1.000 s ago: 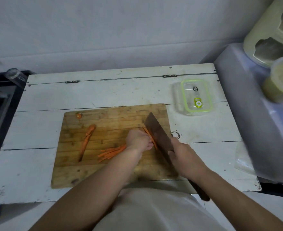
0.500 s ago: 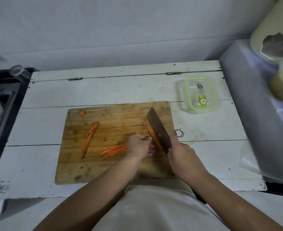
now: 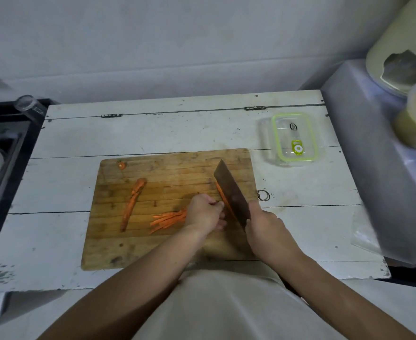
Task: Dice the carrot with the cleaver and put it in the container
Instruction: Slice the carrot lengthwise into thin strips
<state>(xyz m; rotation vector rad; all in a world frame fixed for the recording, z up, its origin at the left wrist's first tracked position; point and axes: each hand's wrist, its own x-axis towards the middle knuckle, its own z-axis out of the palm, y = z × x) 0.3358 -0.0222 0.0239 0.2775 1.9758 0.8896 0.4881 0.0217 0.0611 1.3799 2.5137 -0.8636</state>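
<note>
On the wooden cutting board (image 3: pixel 167 249) my right hand (image 3: pixel 265 231) grips the handle of the cleaver (image 3: pixel 233 195), whose blade stands against a carrot slab (image 3: pixel 222 197). My left hand (image 3: pixel 205 212), fingers curled, pinches that slab at the blade's left side. A bundle of thin carrot strips (image 3: pixel 169 218) lies just left of my left hand. Farther left lies a long carrot piece (image 3: pixel 133 202), and a small carrot end (image 3: pixel 121 165) sits at the board's far left corner. The clear container with a green-rimmed lid (image 3: pixel 294 138) stands on the table to the far right.
The white wooden table (image 3: pixel 153 133) carries the board. A metal ring (image 3: pixel 263 195) lies by the board's right edge. A black sink (image 3: pixel 3 153) is at the left. A grey covered surface (image 3: pixel 373 155) with tubs rises on the right.
The camera view shifted slightly. The cleaver stays against the carrot slab, and my left hand has slid a little nearer along it.
</note>
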